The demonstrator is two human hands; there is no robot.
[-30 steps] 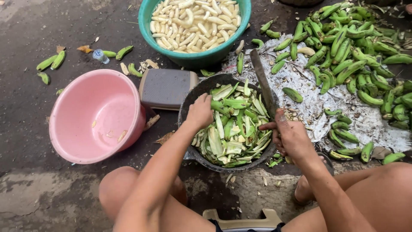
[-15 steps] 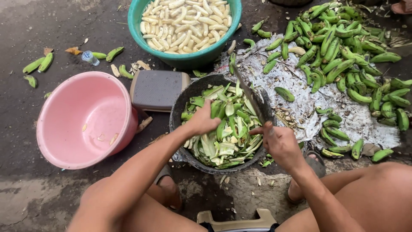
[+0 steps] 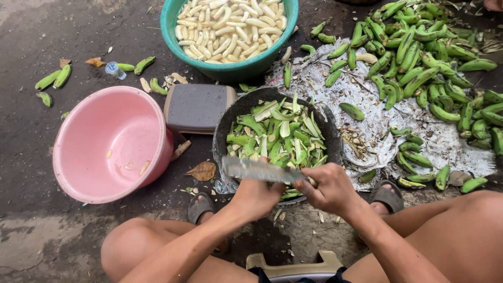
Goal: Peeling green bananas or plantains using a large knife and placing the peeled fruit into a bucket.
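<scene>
Seated low with bare knees apart, a person closes the right hand (image 3: 329,189) around the handle of a long knife (image 3: 260,170) while the left hand (image 3: 257,198) curls shut just under its blade. Both hands meet above the near rim of one dark basin (image 3: 222,133) heaped with green peels. Beyond lie one empty pink tub (image 3: 107,144), one grey block (image 3: 196,108), one teal basin (image 3: 230,71) of peeled bananas and a heap of green bananas (image 3: 424,52) far right.

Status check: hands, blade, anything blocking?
Right hand gripping knife. Left hand closed beside it, under the blade. Both over dark basin of green peels. Nothing blocking.
</scene>
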